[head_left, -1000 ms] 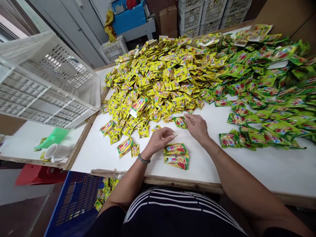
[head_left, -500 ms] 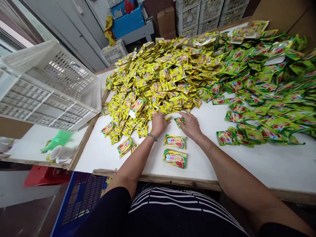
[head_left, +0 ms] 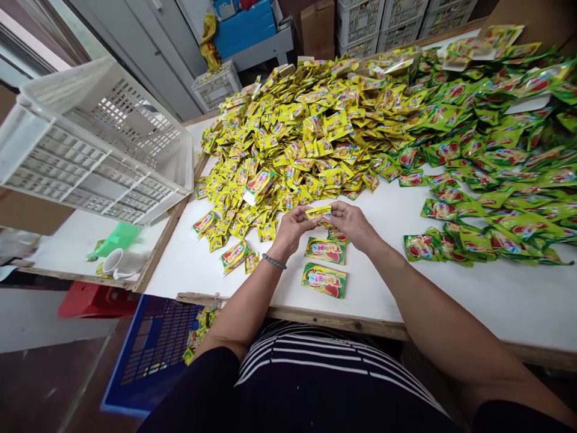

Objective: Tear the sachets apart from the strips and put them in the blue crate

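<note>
"Where's the yellow packet [head_left: 318, 211]?"
"Over the worktop [head_left: 451, 300], its ends gripped by the fingers of the left hand [head_left: 290, 231] and right hand [head_left: 356, 226]."
"What's nearer?"
"Two packs [head_left: 323, 280]; the heap [head_left: 311, 132] lies farther off."

Packing workshop: sachets [head_left: 311, 129] heaped across worktable [head_left: 372, 294], white plastic crates [head_left: 360, 27] stacked behind.
</note>
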`<act>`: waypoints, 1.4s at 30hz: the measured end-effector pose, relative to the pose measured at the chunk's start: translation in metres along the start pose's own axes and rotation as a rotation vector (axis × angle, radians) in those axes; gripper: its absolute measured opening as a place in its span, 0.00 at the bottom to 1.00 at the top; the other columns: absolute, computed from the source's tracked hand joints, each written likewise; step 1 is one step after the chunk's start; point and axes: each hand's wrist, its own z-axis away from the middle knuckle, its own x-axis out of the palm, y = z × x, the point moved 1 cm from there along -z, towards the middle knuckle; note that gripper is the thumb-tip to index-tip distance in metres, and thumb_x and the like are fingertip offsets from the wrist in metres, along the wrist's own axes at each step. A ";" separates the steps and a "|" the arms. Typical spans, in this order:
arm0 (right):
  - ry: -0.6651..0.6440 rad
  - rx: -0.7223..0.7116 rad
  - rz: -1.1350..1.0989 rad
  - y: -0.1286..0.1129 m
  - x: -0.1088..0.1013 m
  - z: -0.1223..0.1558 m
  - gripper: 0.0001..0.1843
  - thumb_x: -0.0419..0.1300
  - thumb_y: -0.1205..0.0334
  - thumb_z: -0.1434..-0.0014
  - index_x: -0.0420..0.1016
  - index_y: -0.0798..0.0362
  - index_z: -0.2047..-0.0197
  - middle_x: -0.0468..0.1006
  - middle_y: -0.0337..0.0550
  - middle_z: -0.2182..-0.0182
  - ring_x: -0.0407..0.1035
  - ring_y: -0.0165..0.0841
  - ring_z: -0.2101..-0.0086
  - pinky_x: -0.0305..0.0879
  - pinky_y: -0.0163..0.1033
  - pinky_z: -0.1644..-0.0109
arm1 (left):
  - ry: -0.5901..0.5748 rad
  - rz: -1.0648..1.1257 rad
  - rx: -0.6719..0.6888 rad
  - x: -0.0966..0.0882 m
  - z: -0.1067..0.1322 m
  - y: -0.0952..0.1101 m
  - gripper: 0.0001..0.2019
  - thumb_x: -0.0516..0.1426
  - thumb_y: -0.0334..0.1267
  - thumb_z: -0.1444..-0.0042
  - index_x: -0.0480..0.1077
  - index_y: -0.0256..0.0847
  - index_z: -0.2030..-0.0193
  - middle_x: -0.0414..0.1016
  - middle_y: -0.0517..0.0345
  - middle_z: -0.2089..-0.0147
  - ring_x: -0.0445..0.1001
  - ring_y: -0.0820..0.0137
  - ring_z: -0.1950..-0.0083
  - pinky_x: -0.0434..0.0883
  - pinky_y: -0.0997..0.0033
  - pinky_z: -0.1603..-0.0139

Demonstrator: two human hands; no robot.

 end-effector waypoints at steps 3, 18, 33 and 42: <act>0.009 0.053 0.000 -0.005 -0.001 0.006 0.24 0.71 0.46 0.61 0.73 0.53 0.67 0.78 0.42 0.70 0.71 0.33 0.71 0.65 0.36 0.71 | -0.010 -0.002 -0.009 0.003 0.001 -0.001 0.24 0.74 0.36 0.72 0.72 0.37 0.65 0.68 0.70 0.79 0.66 0.80 0.76 0.65 0.76 0.69; 0.218 -0.209 0.169 -0.017 -0.013 0.002 0.15 0.64 0.48 0.50 0.73 0.52 0.69 0.77 0.40 0.71 0.72 0.35 0.67 0.69 0.39 0.62 | -0.071 0.031 0.014 0.026 -0.003 0.011 0.19 0.70 0.31 0.67 0.75 0.38 0.65 0.69 0.68 0.77 0.66 0.80 0.74 0.63 0.77 0.68; 0.238 0.067 1.069 -0.008 -0.025 0.009 0.11 0.66 0.59 0.47 0.74 0.54 0.62 0.77 0.50 0.62 0.71 0.44 0.59 0.64 0.42 0.59 | 0.277 0.042 -0.006 -0.022 0.004 -0.023 0.22 0.73 0.38 0.68 0.68 0.37 0.68 0.63 0.72 0.80 0.65 0.81 0.78 0.64 0.78 0.73; -0.031 -0.017 0.379 -0.002 -0.007 0.014 0.18 0.70 0.47 0.56 0.74 0.50 0.69 0.74 0.36 0.78 0.65 0.31 0.76 0.61 0.35 0.73 | 0.010 -0.014 -0.007 -0.011 0.014 -0.016 0.20 0.72 0.39 0.67 0.72 0.36 0.67 0.74 0.63 0.75 0.69 0.78 0.75 0.66 0.76 0.71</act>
